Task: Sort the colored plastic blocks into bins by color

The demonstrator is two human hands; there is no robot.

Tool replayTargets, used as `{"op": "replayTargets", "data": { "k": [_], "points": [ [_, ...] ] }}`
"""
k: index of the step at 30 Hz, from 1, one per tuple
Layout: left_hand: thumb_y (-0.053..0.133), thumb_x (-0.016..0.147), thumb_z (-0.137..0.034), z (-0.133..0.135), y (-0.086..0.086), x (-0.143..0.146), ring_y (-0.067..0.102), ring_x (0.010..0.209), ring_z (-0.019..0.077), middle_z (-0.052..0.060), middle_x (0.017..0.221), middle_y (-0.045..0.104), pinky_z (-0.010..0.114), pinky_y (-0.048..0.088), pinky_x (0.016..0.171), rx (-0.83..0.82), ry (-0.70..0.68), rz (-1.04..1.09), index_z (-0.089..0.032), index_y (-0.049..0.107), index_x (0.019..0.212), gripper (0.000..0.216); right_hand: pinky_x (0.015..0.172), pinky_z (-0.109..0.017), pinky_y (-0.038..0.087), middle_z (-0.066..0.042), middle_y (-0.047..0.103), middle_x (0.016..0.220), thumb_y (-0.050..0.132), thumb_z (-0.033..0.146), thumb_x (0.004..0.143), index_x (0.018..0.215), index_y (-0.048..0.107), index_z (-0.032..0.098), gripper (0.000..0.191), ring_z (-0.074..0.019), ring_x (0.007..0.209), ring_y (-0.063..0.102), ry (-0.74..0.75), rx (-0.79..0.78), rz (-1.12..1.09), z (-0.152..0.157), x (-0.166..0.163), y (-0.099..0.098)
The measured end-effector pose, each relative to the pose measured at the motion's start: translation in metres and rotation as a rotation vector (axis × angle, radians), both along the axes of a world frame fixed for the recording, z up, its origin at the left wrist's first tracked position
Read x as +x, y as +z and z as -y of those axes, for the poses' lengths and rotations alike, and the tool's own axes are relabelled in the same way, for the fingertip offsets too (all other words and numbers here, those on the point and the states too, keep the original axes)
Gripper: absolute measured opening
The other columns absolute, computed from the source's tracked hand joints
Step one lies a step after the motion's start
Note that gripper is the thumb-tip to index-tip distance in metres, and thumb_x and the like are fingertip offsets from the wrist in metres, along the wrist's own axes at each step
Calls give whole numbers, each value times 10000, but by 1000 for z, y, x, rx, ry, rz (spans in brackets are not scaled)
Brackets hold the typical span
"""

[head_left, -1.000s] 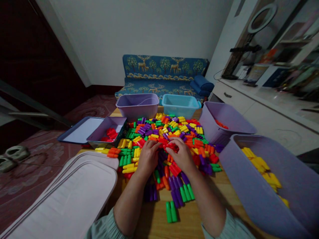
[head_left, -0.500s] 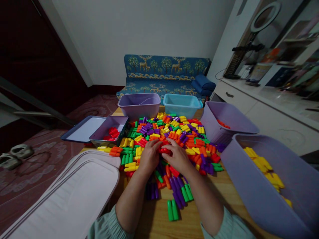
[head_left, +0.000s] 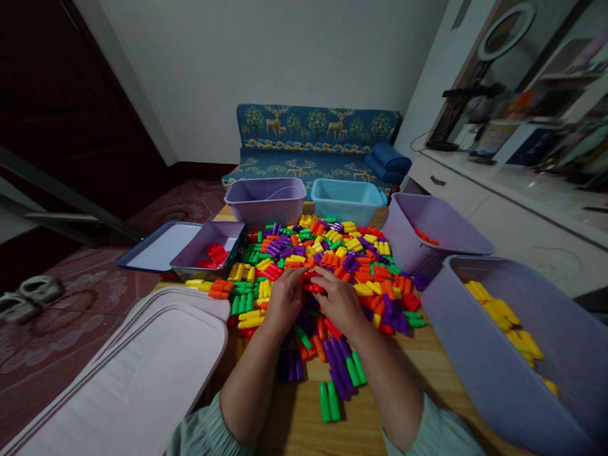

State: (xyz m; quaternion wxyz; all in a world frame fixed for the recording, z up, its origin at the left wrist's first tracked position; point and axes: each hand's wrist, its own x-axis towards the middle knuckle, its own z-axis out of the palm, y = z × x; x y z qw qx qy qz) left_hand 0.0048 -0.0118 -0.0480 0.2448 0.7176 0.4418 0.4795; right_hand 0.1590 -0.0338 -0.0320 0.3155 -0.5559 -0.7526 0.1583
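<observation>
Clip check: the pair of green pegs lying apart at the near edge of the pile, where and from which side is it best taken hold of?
Grip the green pegs across their long sides, near mid-length, coming straight down from above. They lie flat side by side on the table, rounded ends pointing away, with bare wood to left and right, so fingers likely fit on both flanks. The purple pegs crowd only the far end.

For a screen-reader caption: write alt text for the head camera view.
Two bare hands, left hand and right hand, meet over red pieces in a heap of multicoloured plastic pieces on a wooden table. Around the heap stand a tin with red pieces, lilac bins, one holding yellow pieces, and a light blue bin.
</observation>
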Motion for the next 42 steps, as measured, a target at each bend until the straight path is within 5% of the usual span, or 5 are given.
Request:
{"op": "replayTargets", "data": {
  "k": [12, 22, 28, 33, 42],
  "points": [
    [795, 675, -393, 1, 12, 2, 664, 751, 131, 39, 866, 704, 298, 561, 763, -577, -28, 891, -146, 662, 1036, 457, 629, -267, 506, 6, 672, 661, 758, 439, 726, 999, 710, 169, 387, -139, 598, 606, -123, -283, -1211, 2, -11, 14],
    [774, 727, -400, 11, 20, 11, 672, 999, 220, 92, 1179, 674, 335, 535, 875, -628, -256, 867, -209, 608, 1223, 557, 819, -290, 546, -41, 709, 1134, 756, 410, 736, 1101, 705, 216, 416, -200, 999, 670, 31, -335, -1145, 6, -17, 16],
    [753, 733, -395, 9, 19, 11, 692, 807, 185, 89, 1004, 718, 279, 567, 693, -650, -203, 931, -153, 657, 1064, 421, 587, -277, 535, -28, 724, 757, 667, 499, 798, 1127, 671, 188, 452, -169, 610, 677, 87, -460, -1180, 9, -19, 18],
    [627, 789, -327, 2, 23, 2, 689, 974, 254, 133, 1008, 718, 376, 553, 873, -739, -247, 1162, -111, 667, 958, 277, 540, -237, 489, 1, 664, 707, 695, 513, 753, 910, 687, 182, 366, -123, 562, 604, -120, -312, -1334, 6, -13, 18],
    [464, 837, -398, 7, 26, -4, 477, 1324, 303, 178, 1279, 619, 543, 371, 1080, -779, -471, 1265, -125, 467, 1369, 598, 468, -195, 380, 54, 544, 572, 734, 452, 732, 954, 680, 176, 358, -80, 490, 471, -86, -279, -1214, 6, -13, 22]
  ]
}}
